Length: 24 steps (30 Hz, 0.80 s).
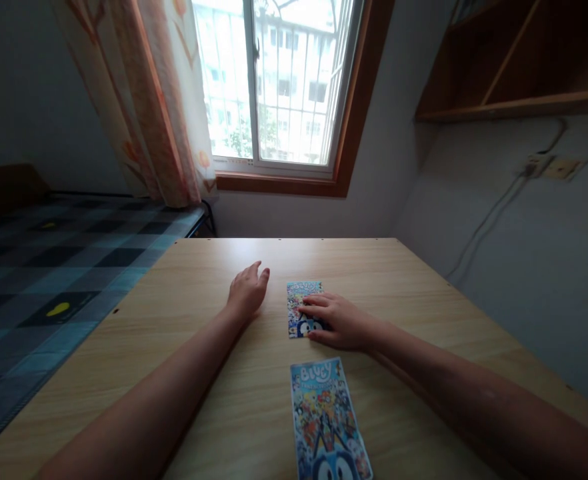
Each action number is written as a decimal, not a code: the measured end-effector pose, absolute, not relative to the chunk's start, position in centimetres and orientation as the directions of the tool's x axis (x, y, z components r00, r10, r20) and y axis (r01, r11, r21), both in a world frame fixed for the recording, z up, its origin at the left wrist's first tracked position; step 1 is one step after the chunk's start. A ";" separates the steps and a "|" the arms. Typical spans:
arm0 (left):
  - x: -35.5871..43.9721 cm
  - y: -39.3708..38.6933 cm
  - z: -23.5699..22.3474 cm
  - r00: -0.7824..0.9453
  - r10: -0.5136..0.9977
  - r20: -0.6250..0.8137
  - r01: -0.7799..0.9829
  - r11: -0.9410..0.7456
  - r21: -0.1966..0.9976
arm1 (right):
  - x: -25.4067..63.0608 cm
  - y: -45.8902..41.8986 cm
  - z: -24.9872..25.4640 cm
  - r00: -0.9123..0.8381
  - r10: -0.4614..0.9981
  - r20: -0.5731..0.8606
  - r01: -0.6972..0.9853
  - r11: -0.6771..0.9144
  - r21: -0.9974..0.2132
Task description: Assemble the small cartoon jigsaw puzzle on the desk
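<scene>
A colourful card with a blue cartoon face and small figures lies on the wooden table. My right hand rests on its right side, fingers stretched out and spread over the print, covering part of it. To the left of that card, my left hand is on the tabletop with its fingers apart and nothing in it. Nearer to me lies a larger piece with a matching picture, a Bluey box or booklet; neither hand touches it, and its lower end runs out of view.
The light wooden table has its far edge below a barred window. A bed with checked cover stands along the left, by a curtain. On the right wall are a shelf and a socket with a cable.
</scene>
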State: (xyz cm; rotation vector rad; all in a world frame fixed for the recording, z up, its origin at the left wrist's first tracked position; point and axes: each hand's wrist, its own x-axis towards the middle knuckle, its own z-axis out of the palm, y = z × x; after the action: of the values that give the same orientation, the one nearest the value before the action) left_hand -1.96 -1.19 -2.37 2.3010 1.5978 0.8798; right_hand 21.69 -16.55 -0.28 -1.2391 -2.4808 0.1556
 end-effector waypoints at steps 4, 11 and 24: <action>-2.2 -0.8 -2.4 0.252 0.897 0.363 0.786 -0.409 0.464 | 23.8 -17.4 -0.4 -0.488 0.838 0.243 0.810 0.539 -0.231; -2.4 -0.2 -2.7 0.258 0.893 0.369 0.793 -0.414 0.446 | 31.2 -19.4 -2.2 -0.300 0.911 0.282 0.914 0.359 -0.190; -2.5 0.0 -2.0 0.276 0.900 0.338 0.818 -0.404 0.409 | 45.4 -20.4 -5.4 0.138 0.846 0.515 0.969 -0.009 -0.245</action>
State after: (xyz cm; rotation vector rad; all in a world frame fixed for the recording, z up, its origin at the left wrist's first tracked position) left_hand -2.49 -0.01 -2.03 2.3822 1.6190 0.7940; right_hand 45.37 -20.43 -5.43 -1.8829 -1.7367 -0.2989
